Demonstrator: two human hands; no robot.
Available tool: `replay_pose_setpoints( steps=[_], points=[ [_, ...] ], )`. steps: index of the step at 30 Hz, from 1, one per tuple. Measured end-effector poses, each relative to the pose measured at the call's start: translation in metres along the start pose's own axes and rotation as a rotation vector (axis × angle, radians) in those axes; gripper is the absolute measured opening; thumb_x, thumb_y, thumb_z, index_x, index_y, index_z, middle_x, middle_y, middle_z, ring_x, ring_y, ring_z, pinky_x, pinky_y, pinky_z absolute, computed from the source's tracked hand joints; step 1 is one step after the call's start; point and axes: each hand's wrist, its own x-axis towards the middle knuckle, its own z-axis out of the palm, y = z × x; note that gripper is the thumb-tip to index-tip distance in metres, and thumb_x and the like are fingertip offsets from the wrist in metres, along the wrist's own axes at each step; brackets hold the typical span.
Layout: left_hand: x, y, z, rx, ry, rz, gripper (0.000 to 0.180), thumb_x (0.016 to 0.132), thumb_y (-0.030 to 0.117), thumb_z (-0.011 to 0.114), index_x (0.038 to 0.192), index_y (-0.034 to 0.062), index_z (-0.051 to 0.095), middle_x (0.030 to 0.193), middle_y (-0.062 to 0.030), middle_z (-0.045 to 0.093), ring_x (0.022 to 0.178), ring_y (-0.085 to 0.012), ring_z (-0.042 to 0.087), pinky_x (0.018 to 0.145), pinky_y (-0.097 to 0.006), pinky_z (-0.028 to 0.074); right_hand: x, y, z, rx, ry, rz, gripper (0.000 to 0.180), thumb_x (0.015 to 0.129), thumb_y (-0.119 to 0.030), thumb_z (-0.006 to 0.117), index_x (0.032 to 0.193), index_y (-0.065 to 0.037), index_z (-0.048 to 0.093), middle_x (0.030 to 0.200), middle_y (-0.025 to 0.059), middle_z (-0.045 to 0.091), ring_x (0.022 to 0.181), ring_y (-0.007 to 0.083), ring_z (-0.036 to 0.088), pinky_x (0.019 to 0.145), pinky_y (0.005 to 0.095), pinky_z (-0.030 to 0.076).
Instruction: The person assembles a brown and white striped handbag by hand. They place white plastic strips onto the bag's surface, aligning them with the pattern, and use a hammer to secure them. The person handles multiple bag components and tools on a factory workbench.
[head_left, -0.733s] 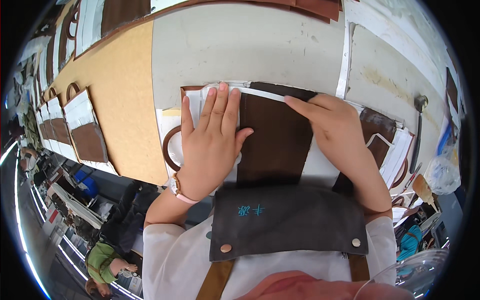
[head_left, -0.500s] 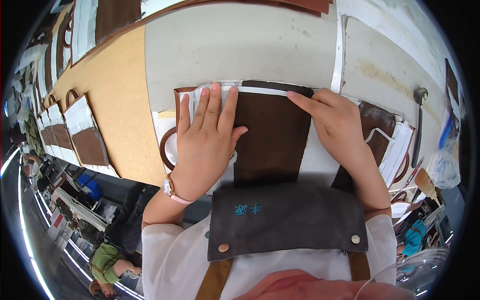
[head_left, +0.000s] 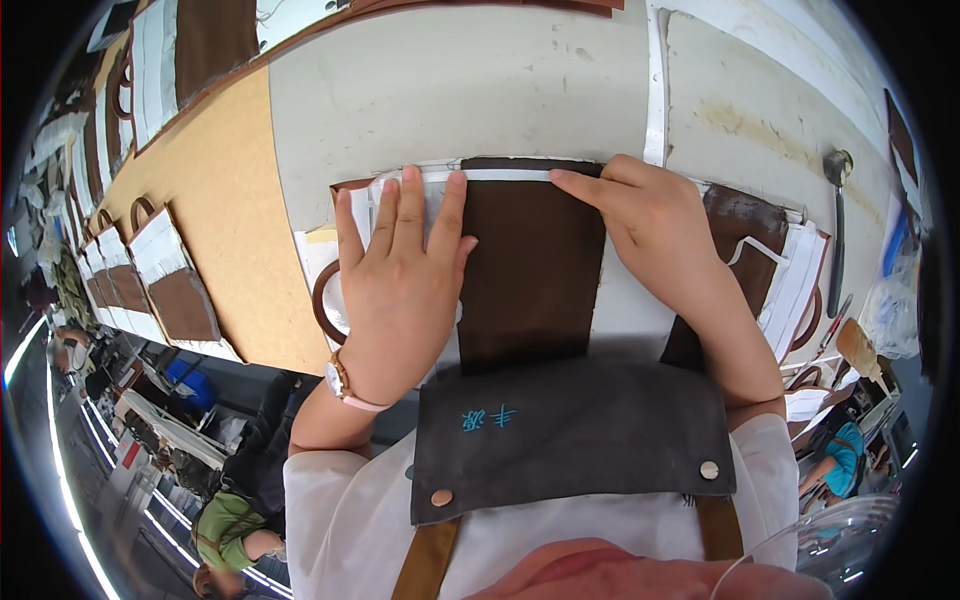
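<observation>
A dark brown panel (head_left: pixel 530 265) with a white strip (head_left: pixel 500 174) along its far edge lies on the pale worktable (head_left: pixel 450 90) in front of me. My left hand (head_left: pixel 400 275) lies flat with fingers spread on the white and brown piece at the panel's left side. My right hand (head_left: pixel 650 225) rests on the panel's right side, its forefinger pointing left along the white strip. Neither hand grips anything. A brown ring handle (head_left: pixel 325 305) shows under my left hand's outer edge.
A stack of similar brown and white pieces (head_left: pixel 775 265) lies right of my right hand. More such pieces (head_left: pixel 165 280) sit on the tan cork board (head_left: pixel 225 190) at left. A long metal tool (head_left: pixel 838 215) and a plastic bag (head_left: pixel 895 305) are at far right. A person sits below left.
The view has shifted slightly. My right forefinger has slid a little left along the white strip. My left hand stays flat in the same place.
</observation>
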Motion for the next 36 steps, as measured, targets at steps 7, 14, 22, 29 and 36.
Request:
replay_pose_setpoints(
  steps=[7,14,22,29,36],
  points=[
    [0.006,0.029,0.021,-0.221,-0.018,0.019,0.093,0.088,0.051,0.063,0.151,-0.0071,0.028,0.157,-0.0269,0.027,0.148,-0.0404,0.024,0.117,-0.058,0.018,-0.004,-0.008,0.0,-0.078,0.073,0.022,0.039,0.076,0.003,0.061,0.11,-0.012,0.074,0.073,0.0075,0.053,0.063,0.0257,0.058,0.056,0.0372,0.048],
    [0.003,0.031,0.026,-0.233,-0.019,0.007,0.094,0.086,0.053,0.063,0.152,-0.0047,0.028,0.157,-0.0284,0.025,0.146,-0.0439,0.024,0.116,-0.06,0.018,-0.037,0.015,-0.038,0.044,0.076,0.064,0.038,0.075,0.006,0.063,0.106,-0.012,0.075,0.075,0.0074,0.052,0.062,0.0238,0.056,0.056,0.0352,0.048],
    [0.006,0.035,0.019,-0.185,-0.038,0.013,0.086,0.085,0.047,0.068,0.154,0.0085,0.034,0.158,-0.0294,0.022,0.145,-0.0469,0.025,0.115,-0.06,0.02,-0.039,0.029,-0.027,0.052,0.153,0.067,0.037,0.075,0.007,0.062,0.103,-0.013,0.076,0.075,0.0052,0.053,0.063,0.0232,0.057,0.057,0.0349,0.048],
    [0.008,0.037,0.019,-0.182,-0.043,-0.004,0.083,0.087,0.045,0.068,0.153,0.009,0.035,0.158,-0.0298,0.023,0.145,-0.0473,0.024,0.116,-0.061,0.019,-0.039,0.031,-0.024,0.035,0.143,0.05,0.039,0.075,0.008,0.062,0.106,-0.012,0.076,0.075,0.0067,0.051,0.064,0.0234,0.056,0.057,0.0337,0.046],
    [0.027,0.072,0.007,-0.272,0.033,0.137,0.092,0.082,0.046,0.071,0.152,0.0003,0.032,0.159,-0.0232,0.025,0.148,-0.0432,0.022,0.117,-0.061,0.012,-0.037,0.027,-0.023,-0.038,0.152,0.05,0.041,0.075,0.007,0.062,0.11,-0.011,0.074,0.074,0.0081,0.05,0.064,0.0256,0.056,0.057,0.0345,0.046]
  ],
)
